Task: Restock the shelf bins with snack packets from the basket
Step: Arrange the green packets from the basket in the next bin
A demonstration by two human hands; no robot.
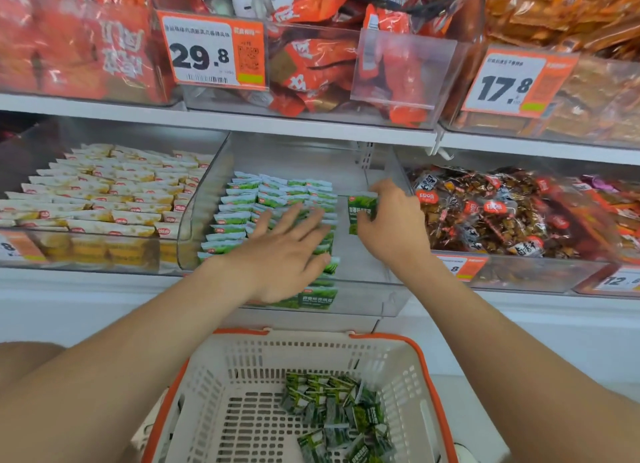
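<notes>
You have two hands up: left hand (284, 255), right hand (391, 220). One basket (242, 355); its green packets (339, 414) are too jumbled to count. One green packet (360, 210) in your right hand, as far as shows. Two shelf levels (311, 125). Seven bins (204, 203): three upper, four lower. Five price tags (213, 52), one clear tag holder (401, 68).

One view only, head-worn, wide-angle. Faces forward and down onto store shelving, close in: middle clear bin (367, 262) centre frame, left hand (284, 255) and right hand (391, 220) reaching up into it from the bottom corners. Upper shelf (311, 123) cropped at top; white basket (214, 386) directly beneath the lens. Print on the green packet (360, 210) in the right hand shows but seems too blurred to read.
</notes>
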